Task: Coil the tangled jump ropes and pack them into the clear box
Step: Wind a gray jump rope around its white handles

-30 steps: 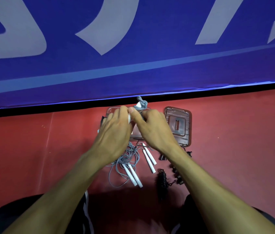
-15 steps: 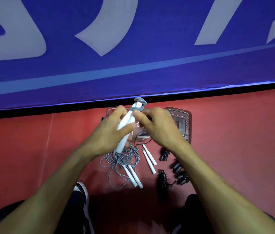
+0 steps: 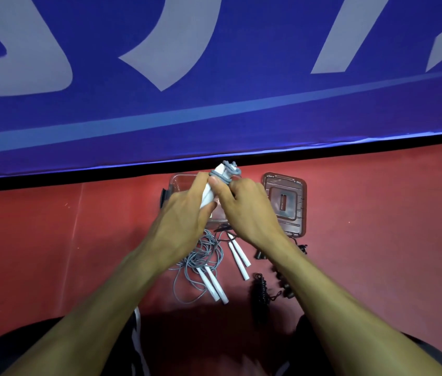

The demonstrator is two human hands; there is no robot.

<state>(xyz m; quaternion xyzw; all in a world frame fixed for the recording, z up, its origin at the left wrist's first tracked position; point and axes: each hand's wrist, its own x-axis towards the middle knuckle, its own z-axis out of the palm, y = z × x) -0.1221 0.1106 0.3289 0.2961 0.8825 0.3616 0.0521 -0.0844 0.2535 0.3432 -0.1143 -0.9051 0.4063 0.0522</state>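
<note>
My left hand [image 3: 184, 213] grips a pair of white jump rope handles [image 3: 210, 189], held upright above the clear box [image 3: 180, 180]. My right hand [image 3: 247, 207] pinches the grey rope [image 3: 228, 173] looped around the handles' top ends. The rest of this grey rope trails down to a loose tangle [image 3: 201, 256] on the red floor. Two more pairs of white handles [image 3: 214, 286] [image 3: 239, 256] lie below the box. A black coiled rope [image 3: 260, 291] with black handles [image 3: 285, 289] lies under my right forearm.
The box's clear lid [image 3: 285, 202] lies flat to the right of the box. A blue banner with white letters [image 3: 214, 77] stands just behind the box. My knees and a shoe [image 3: 138, 335] are at the bottom edge.
My left hand turned the handles upright and raised them slightly. My right hand went on wrapping grey rope around their top, and both hands drew closer together.
</note>
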